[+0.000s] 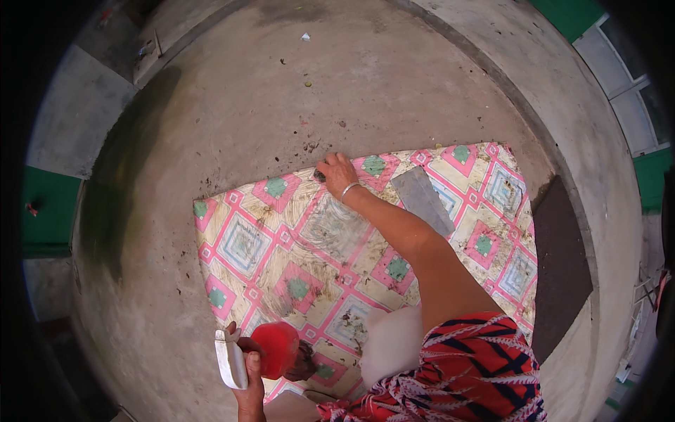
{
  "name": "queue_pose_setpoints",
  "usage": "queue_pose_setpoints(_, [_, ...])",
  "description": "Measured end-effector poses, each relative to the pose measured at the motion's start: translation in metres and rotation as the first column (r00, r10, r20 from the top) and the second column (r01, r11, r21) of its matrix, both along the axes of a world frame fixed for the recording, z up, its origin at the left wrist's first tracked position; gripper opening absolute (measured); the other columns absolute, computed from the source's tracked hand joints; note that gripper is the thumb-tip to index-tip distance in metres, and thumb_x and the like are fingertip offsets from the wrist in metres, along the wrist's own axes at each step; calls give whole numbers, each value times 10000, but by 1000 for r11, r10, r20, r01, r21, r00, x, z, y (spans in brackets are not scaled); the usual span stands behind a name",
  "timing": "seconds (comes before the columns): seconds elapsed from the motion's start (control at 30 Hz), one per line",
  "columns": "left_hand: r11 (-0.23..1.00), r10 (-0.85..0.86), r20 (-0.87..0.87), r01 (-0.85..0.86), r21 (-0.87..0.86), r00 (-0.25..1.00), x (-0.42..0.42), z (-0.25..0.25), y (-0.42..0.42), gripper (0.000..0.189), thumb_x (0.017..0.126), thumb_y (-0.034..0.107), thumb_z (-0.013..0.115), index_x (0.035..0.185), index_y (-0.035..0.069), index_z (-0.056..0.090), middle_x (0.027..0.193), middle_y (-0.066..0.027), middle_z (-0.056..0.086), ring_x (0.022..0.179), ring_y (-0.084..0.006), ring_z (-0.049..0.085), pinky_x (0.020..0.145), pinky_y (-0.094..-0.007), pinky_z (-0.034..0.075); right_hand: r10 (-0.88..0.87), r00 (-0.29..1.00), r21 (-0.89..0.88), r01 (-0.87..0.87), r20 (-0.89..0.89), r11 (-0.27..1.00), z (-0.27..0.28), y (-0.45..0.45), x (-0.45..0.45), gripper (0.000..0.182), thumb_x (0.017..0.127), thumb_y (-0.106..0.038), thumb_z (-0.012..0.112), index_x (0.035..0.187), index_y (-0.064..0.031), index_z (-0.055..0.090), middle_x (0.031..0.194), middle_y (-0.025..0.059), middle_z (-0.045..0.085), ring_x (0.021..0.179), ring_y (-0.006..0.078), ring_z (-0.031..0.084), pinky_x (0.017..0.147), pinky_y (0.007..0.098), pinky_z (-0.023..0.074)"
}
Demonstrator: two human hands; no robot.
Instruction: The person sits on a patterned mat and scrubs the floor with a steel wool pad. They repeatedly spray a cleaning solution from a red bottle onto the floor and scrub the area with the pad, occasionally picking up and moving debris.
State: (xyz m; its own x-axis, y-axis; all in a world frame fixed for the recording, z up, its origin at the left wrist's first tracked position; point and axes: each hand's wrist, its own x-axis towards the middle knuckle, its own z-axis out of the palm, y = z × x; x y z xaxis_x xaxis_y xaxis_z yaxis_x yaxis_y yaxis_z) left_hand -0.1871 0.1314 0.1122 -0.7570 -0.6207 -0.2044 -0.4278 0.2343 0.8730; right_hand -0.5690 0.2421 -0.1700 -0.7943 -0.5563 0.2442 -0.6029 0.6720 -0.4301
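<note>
A patterned sheet (295,287) with pink, green and blue diamonds lies on the concrete, smeared with dirt and streaky swirls. At its far edge my right hand (340,176), with a bangle on the wrist, presses a small dark scrubber (319,175) onto the surface. The fingers hide most of the scrubber. Near my body at the lower left, my left hand (253,372) grips what looks like a spray bottle, with a white head (230,358) and a red body (275,349). It is held above the sheet's near left part.
A flat grey rectangular piece (422,200) lies on the sheet beside my right forearm. Dirt crumbs (311,145) dot the concrete floor (237,105) past the far edge. A dark brown flat patch (561,274) adjoins the sheet's right side. My pale-clothed knee (390,343) is over the near part.
</note>
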Motion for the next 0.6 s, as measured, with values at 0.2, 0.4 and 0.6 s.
queue_pose_setpoints(0.2, [1000,12,-7,-12,-23,1000,10,-2,0,854,855,484,670,1393,-82,325,796,-46,567,750,-140,537,854,-321,417,-204,975,-5,205,-93,979,9,76,17,199,732,-20,585,899,-115,635,954,105,536,950,319,504,823,444,426])
queue_pose_setpoints(0.4, [998,-58,11,58,13,998,10,-4,0,865,837,484,695,1396,-72,339,815,-37,565,749,-130,528,814,-300,428,315,949,-52,-314,19,948,9,63,87,171,749,-16,562,878,-108,625,931,95,513,944,304,496,840,417,441])
queue_pose_setpoints(0.6, [996,-84,13,84,36,996,10,-4,6,841,835,476,706,1382,-67,369,831,-37,566,728,-121,521,768,-281,427,-49,997,-5,49,-64,999,15,64,24,207,759,-20,560,927,-108,645,937,113,522,944,322,488,816,433,437])
